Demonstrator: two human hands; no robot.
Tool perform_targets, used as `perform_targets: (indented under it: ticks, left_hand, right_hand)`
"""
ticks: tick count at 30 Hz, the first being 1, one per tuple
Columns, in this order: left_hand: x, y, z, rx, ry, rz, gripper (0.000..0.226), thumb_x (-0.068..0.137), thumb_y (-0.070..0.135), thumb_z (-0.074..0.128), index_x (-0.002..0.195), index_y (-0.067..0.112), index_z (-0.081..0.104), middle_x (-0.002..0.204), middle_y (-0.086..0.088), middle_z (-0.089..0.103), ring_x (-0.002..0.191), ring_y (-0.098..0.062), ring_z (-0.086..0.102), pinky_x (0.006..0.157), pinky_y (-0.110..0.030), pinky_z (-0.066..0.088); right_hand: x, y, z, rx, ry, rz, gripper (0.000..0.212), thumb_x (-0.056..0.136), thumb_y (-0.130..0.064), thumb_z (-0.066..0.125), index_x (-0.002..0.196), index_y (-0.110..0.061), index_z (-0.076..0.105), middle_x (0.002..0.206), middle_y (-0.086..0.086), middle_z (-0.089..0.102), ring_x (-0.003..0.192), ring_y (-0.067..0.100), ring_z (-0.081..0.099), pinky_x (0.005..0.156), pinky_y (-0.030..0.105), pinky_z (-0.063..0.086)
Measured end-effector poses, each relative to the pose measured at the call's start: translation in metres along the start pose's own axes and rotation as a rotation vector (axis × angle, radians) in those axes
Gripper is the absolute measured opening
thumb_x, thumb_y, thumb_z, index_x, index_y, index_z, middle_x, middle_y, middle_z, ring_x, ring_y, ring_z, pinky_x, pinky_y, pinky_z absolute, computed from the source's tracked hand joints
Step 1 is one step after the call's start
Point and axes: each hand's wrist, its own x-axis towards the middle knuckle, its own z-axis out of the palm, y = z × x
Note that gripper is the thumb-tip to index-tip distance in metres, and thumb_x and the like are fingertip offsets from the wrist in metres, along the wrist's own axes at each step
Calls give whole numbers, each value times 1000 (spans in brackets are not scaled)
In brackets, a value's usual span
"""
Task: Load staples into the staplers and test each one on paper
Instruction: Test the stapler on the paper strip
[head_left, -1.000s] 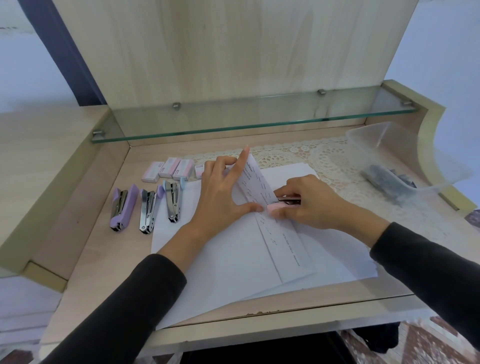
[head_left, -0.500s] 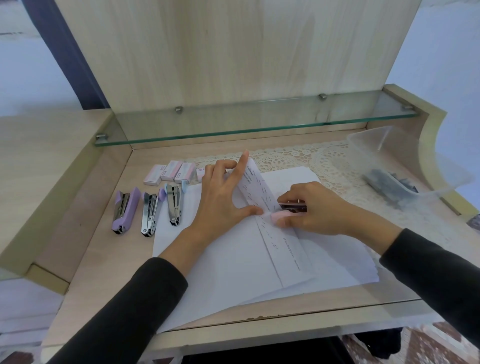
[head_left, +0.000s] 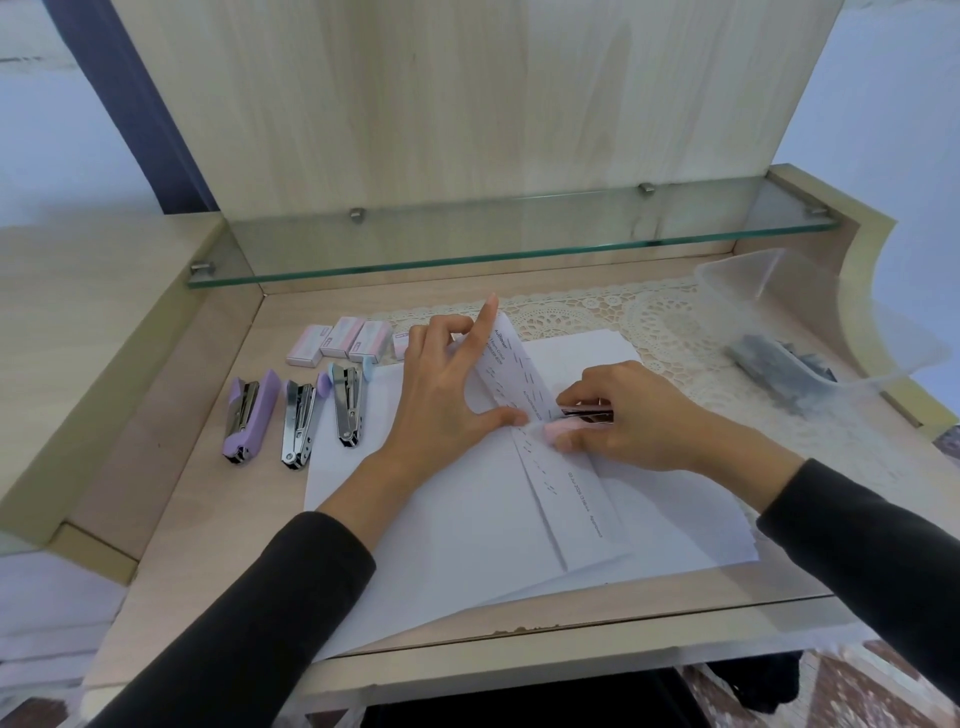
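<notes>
Desk (head_left: 208, 519) | pink stapler (head_left: 563, 429) lies crosswise, nose leftward | right hand (head_left: 634, 415) grips it

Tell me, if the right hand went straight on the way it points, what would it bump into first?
Probably the left hand: the right hand pinches a pink stapler on the folded paper, pointing at the left thumb just ahead.
</notes>
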Motion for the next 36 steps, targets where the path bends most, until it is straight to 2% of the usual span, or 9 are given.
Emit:
perform_targets:
  ticks: [3,7,12,18,22,24,29,33,36]
  left_hand:
    - [0,0,0,0,-1,2,96,61,60,63,138,18,25,107,3,31,98,-17,32,88,-30,32]
    - [0,1,0,-6,-2,0,96,60,60,63,138,18,25,107,3,31,98,-17,32,88,-30,32]
    - [0,0,0,-6,-4,-2,96,61,59,63,139,16,26,107,3,31,98,-17,32,87,-30,32]
    - [1,-2,0,5,-9,-21,97,61,61,61,138,16,26,109,-3,37,98,-18,33,86,-33,34]
    - [1,0,-1,10,-79,-66,98,61,62,58,140,11,30,114,-16,47,103,-18,33,89,-38,33]
    - [1,0,-2,15,-111,-73,96,62,63,56,140,12,33,121,-16,46,108,-18,32,91,-38,33]
    - [1,7,-7,45,-197,-46,79,68,49,67,137,19,40,134,-10,45,120,-25,35,97,-43,30]
    - [-6,26,-12,-10,-350,83,29,79,31,59,103,19,71,110,-2,67,100,-24,58,90,-32,36]
    - [-14,35,-12,15,-472,54,35,84,41,49,106,23,70,114,3,66,103,-18,58,96,-35,38]
  right_hand:
    - [0,-2,0,-46,31,-11,29,79,-40,63,58,-30,46,65,-10,39,66,5,38,54,24,25]
    - [0,-2,5,-98,112,-32,34,80,-37,61,74,-3,58,68,-2,43,72,20,44,55,27,26]
    - [0,-1,8,-83,161,-38,29,79,-36,63,80,-7,64,66,-6,44,72,17,44,53,23,27]
    - [-10,6,0,21,95,1,40,68,-46,70,92,-14,65,88,-1,58,79,16,51,72,33,43]
    - [-23,21,-12,113,96,87,31,67,-32,75,94,-19,65,83,-10,55,72,4,48,64,16,37]
    - [-29,31,-17,161,124,140,28,68,-22,76,93,-14,65,81,-9,56,71,8,50,65,20,39]
    - [-34,54,-22,162,176,246,24,71,-16,72,93,-8,66,84,1,62,68,13,51,63,26,42]
    - [-35,64,-20,140,253,284,23,77,-21,63,90,-2,64,87,17,66,76,33,58,67,39,47]
    - [-33,65,-16,96,299,271,32,82,-27,57,81,5,60,78,24,63,67,34,53,59,36,39]
